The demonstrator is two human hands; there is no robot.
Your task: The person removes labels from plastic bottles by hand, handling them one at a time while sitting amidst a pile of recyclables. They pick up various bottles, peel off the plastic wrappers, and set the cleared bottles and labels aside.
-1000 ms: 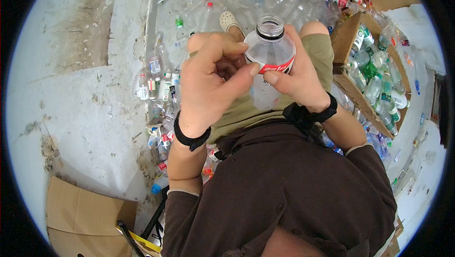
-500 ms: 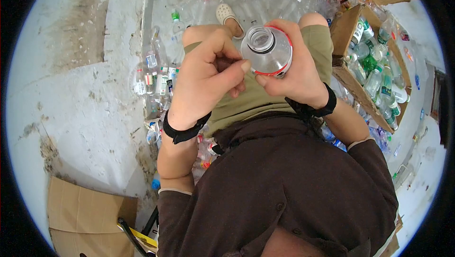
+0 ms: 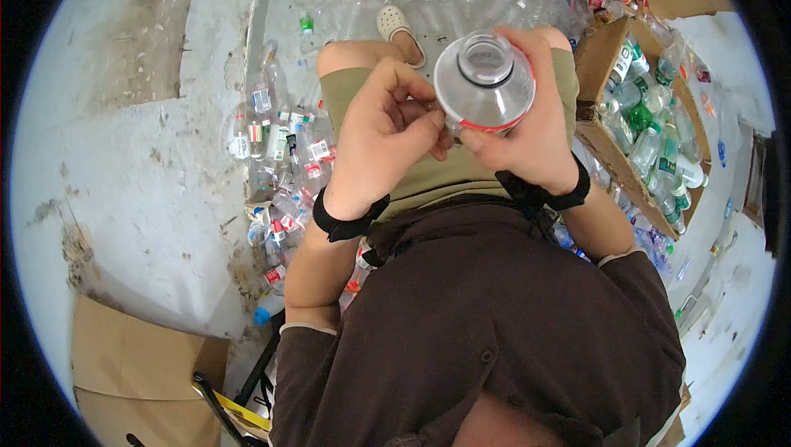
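Observation:
A clear plastic bottle [image 3: 486, 99] without a cap, its open neck toward me, is held above my lap. A red-edged label runs round its side. My right hand [image 3: 535, 138] wraps round the bottle from the right, thumb at the near side. At the bottle's left side is my left hand [image 3: 387, 134], its fingers curled and its thumb brought close to them near the label's edge. Whatever is between those fingertips is too small to make out.
An open cardboard box [image 3: 630, 163] full of plastic bottles stands to the right. Loose bottles [image 3: 280, 146] lie on the left, and many more cover the floor ahead around my shoe [image 3: 394, 23]. Flattened cardboard [image 3: 136, 356] lies at the lower left, beside a stained wall.
The bottle and my right hand have moved slightly right and closer to the camera. My left hand has shifted right and a little down, staying beside the bottle.

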